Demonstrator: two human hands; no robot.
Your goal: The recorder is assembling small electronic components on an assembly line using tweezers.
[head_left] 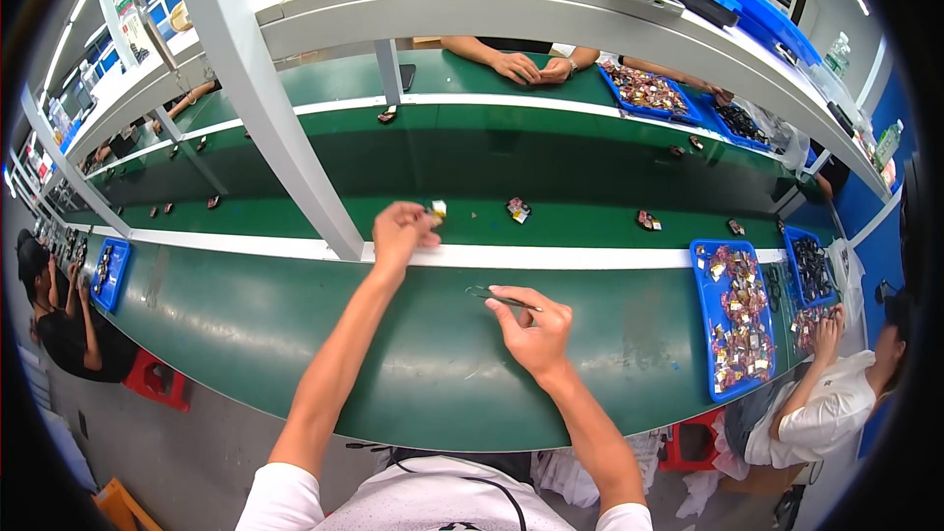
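Note:
My left hand (pixel 401 236) reaches over the white rail to the green conveyor belt, fingers pinched at a small wired part (pixel 438 209) with white and yellow on it. Blur hides how much of that part the fingers cover. In my right hand (pixel 536 327), above the near green worktop, is a pair of tweezers (pixel 509 301), its tips pointing left. Farther right along the belt lie a similar small part (pixel 518 209) and another dark one (pixel 648 220).
A blue tray (pixel 701 334) full of small wired parts stands at the right, with a second blue tray (pixel 824 297) behind it. A white post (pixel 270 108) and shelf (pixel 472 5) frame the belt. Co-workers sit left, right and across.

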